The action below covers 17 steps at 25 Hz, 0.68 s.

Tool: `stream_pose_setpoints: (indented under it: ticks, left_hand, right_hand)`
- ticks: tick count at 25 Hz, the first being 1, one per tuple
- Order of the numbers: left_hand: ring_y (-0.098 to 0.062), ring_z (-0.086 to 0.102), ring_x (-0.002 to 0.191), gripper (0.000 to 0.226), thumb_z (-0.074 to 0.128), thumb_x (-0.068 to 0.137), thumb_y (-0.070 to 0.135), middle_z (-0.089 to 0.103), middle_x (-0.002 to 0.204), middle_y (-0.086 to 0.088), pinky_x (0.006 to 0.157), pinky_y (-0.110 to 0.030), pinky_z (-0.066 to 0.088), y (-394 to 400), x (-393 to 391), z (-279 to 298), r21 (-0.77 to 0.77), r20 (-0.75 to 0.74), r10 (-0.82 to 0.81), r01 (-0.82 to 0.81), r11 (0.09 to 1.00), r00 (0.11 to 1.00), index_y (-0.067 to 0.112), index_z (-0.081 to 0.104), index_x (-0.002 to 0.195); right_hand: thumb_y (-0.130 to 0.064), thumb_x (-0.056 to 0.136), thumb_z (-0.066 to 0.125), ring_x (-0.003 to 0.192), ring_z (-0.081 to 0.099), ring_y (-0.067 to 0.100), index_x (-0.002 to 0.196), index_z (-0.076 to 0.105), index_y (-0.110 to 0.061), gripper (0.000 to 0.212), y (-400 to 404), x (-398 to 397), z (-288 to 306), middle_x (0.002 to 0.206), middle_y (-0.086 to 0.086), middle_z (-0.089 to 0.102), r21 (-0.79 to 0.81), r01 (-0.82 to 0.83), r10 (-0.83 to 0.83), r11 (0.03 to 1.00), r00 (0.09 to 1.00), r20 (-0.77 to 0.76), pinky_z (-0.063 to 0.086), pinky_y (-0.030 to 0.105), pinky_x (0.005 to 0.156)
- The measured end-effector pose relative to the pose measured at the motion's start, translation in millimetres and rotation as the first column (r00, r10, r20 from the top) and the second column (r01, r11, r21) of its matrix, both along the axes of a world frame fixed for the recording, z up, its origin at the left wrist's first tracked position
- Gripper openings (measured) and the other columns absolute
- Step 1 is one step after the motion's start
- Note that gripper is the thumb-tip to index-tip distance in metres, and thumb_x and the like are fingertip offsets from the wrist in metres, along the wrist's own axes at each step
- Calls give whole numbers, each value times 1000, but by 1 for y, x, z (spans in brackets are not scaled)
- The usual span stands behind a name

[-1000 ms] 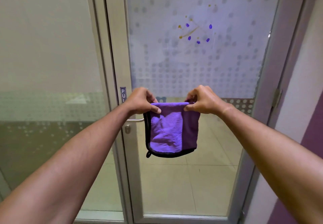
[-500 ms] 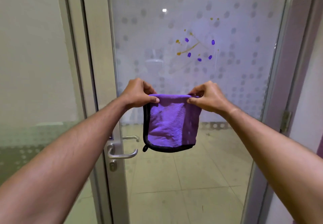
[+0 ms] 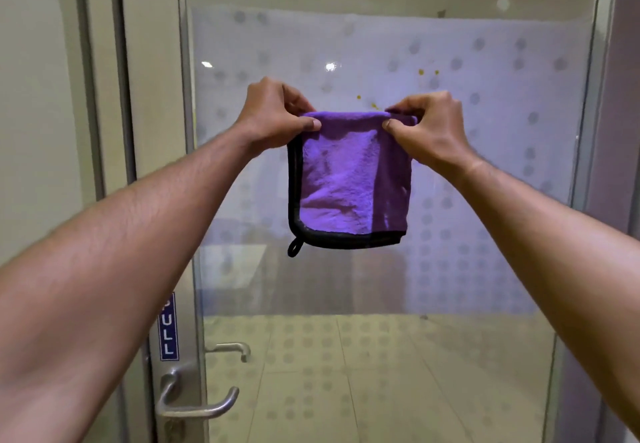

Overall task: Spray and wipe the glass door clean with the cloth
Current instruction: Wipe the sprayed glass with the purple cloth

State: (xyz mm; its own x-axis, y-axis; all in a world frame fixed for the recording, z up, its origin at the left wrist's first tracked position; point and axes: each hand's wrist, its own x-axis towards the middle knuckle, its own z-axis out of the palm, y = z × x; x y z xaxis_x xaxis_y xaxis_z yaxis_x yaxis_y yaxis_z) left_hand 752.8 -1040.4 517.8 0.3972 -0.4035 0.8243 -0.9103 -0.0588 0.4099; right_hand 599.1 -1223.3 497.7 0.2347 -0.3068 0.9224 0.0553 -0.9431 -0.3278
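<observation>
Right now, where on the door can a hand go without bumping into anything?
The glass is free right of the cloth, out to the frame, and below it down to the floor. Above both hands it is bare too. It is crowded at the lower left, by the handle and the PULL sign.

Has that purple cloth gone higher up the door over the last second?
Yes. The purple cloth rose from door handle level up to the stains.
</observation>
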Motion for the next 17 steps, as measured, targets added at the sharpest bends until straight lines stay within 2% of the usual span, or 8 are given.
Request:
stream_pose_setpoints:
  ticks: [4, 9, 11, 13, 15, 17]
  left_hand:
    - [2, 56, 54, 20, 82, 66, 23, 71, 69, 0, 51, -10, 45, -17, 13, 35, -84, 85, 52, -45, 995, 995, 19, 78, 86]
    - [-7, 63, 68, 24, 78, 70, 26, 74, 80, -3, 65, -18, 50, -36, 28, 60, -131, 224, 166, -139, 982, 960, 17, 78, 91]
    - [-13, 67, 77, 25, 75, 72, 29, 75, 87, -4, 72, -20, 49, -43, 35, 58, -143, 319, 222, -185, 972, 921, 17, 77, 94]
    - [-20, 65, 92, 30, 73, 74, 35, 72, 98, -5, 84, -28, 48, -48, 43, 53, -206, 407, 290, -222, 953, 866, 19, 74, 100]
    - [-24, 55, 107, 44, 70, 74, 44, 63, 110, -6, 90, -35, 39, -49, 52, 49, -294, 464, 414, -305, 906, 783, 21, 67, 111]
    - [-26, 50, 112, 58, 68, 73, 52, 57, 118, -7, 89, -36, 35, -49, 58, 47, -349, 499, 500, -364, 864, 708, 20, 61, 120]
  right_hand:
    - [-23, 76, 67, 88, 71, 9, 97, 79, -19, 25, -11, 20, 29, 93, -1, 78, -57, 35, -31, 998, 997, 71, 55, 24, 83]
    - [-22, 81, 62, 105, 64, 27, 104, 75, -19, 27, -21, 44, 53, 104, 5, 75, -148, 198, -182, 969, 977, 112, 48, 40, 92]
    - [-23, 84, 60, 112, 54, 32, 109, 71, -21, 27, -24, 53, 51, 110, 7, 68, -191, 343, -324, 920, 938, 123, 40, 39, 90]
    - [-20, 85, 59, 111, 48, 34, 109, 68, -21, 25, -24, 60, 46, 114, 12, 58, -233, 464, -430, 855, 884, 182, 33, 38, 84]
    - [-7, 85, 54, 104, 50, 37, 103, 68, -11, 23, -18, 69, 42, 109, 18, 56, -317, 452, -407, 834, 891, 201, 36, 39, 78]
    - [2, 84, 47, 100, 52, 37, 101, 67, -3, 27, -9, 79, 38, 106, 21, 57, -335, 415, -389, 846, 910, 142, 37, 37, 73]
